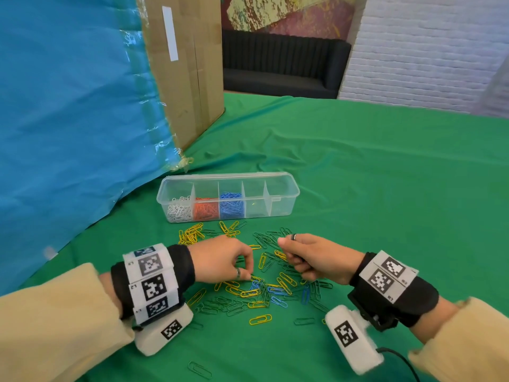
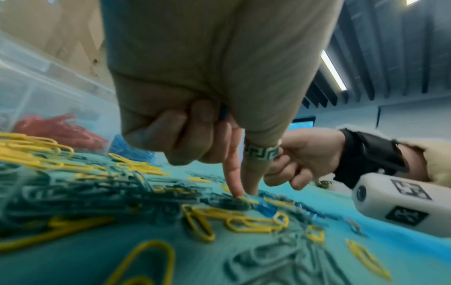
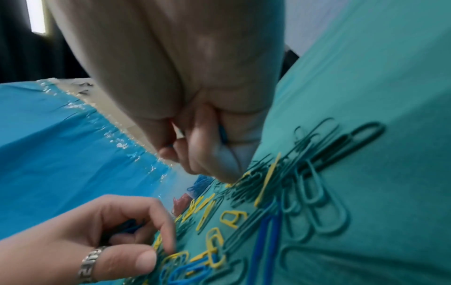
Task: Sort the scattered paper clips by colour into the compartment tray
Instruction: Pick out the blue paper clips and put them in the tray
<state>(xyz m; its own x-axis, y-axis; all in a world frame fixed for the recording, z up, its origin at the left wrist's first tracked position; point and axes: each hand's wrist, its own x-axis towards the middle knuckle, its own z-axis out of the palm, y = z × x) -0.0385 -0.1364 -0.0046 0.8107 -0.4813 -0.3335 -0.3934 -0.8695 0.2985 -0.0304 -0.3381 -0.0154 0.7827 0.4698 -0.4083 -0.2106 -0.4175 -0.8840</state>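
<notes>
- Blue sheet (image 1: 68,128) + cardboard box (image 1: 187,67) stand at far left, their lower edge close behind the tray's left end
- Compartment tray (image 1: 283,186): clear plastic, five cells in a row, on green cloth (image 1: 385,188) just beyond the clips; from left: white clips (image 1: 179,210), red clips (image 1: 206,209), blue clips (image 1: 232,206); two right cells look near empty
- Left hand (image 1: 220,260): fingers curled down, index and thumb tips on a yellow clip (image 1: 257,278) at pile's left-centre; some blue clips seem tucked in the palm in wrist view
- Scattered clips (image 1: 264,288): thin wire loops, yellow, dark green, a few blue, overlapping between both hands, spread up to tray's front wall
- Right hand (image 1: 311,257): fist-like above pile's right side, fingers curled round a few blue clips
- Open cloth to the right and far side, wrinkled; stray clips near the front edge
</notes>
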